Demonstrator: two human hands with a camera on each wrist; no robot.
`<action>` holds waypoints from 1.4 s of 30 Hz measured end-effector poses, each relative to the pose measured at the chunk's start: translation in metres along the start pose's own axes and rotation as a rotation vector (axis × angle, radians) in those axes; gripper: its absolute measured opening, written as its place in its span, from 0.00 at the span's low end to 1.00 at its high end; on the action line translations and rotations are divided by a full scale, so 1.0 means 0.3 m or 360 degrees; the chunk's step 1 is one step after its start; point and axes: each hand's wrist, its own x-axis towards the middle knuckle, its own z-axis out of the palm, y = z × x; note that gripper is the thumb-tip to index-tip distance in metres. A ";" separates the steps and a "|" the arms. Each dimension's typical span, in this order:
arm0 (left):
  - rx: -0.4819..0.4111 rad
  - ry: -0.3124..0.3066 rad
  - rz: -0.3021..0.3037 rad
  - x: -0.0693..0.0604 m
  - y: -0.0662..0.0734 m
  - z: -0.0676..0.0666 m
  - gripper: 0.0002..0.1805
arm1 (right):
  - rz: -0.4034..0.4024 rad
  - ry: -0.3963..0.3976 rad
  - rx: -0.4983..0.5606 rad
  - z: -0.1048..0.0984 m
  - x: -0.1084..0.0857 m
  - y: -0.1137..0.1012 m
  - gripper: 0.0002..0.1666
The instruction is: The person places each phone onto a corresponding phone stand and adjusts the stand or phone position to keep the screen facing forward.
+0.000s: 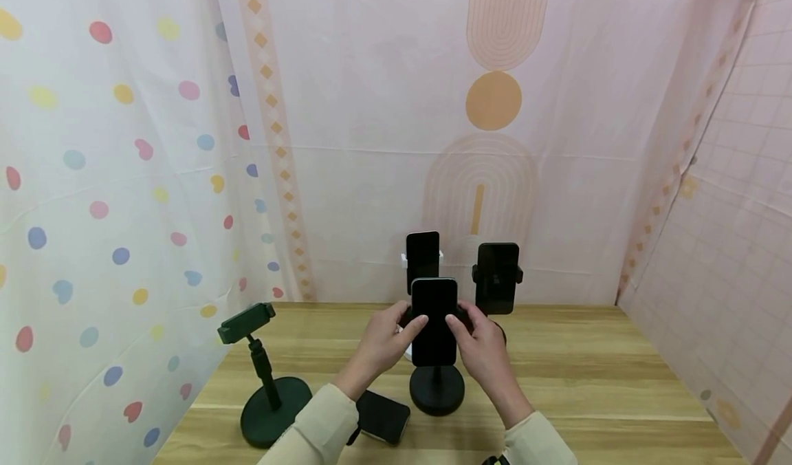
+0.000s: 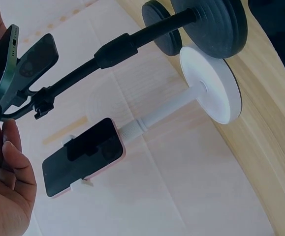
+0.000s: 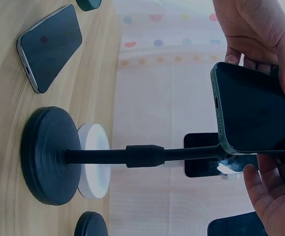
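A dark phone with a green edge point(image 1: 434, 327) stands upright between both hands, screen toward me, in front of the top of a black phone stand point(image 1: 436, 393). The left hand point(image 1: 385, 340) grips its left edge, thumb on the screen and fingers curled behind. On the opposite edge, the right hand point(image 1: 485, 348) holds it in the same way. Behind the phone, the stand's clamp is mostly hidden; whether it grips the phone I cannot tell. The right wrist view shows the stand's thin pole point(image 3: 144, 155) reaching up to the phone's back.
Behind stands a white stand point(image 2: 211, 83) holding a pink-edged phone point(image 2: 83, 157). Another black-clamped phone point(image 1: 497, 278) stands at the back right. A dark green stand point(image 1: 262, 369) with no phone is at left. One phone point(image 1: 383, 417) lies on the wooden table point(image 1: 594, 382) near the left forearm.
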 end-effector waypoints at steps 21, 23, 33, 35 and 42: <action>-0.0050 -0.0073 -0.0085 -0.021 -0.012 0.003 0.13 | 0.0008 0.0001 0.0020 -0.001 -0.020 0.010 0.26; -0.0066 -0.0085 -0.0108 -0.026 -0.012 0.001 0.13 | 0.0020 -0.0004 0.0019 -0.002 -0.022 0.014 0.26; -0.0076 -0.0135 -0.0063 -0.050 -0.034 0.001 0.12 | 0.0022 -0.0018 0.0031 -0.002 -0.042 0.038 0.22; -0.0103 -0.0162 -0.0100 -0.059 -0.042 0.001 0.12 | 0.0019 -0.0024 0.0017 -0.002 -0.050 0.051 0.21; -0.0073 -0.0240 -0.0171 -0.097 -0.068 0.003 0.12 | 0.0046 -0.0017 0.0034 -0.009 -0.079 0.101 0.24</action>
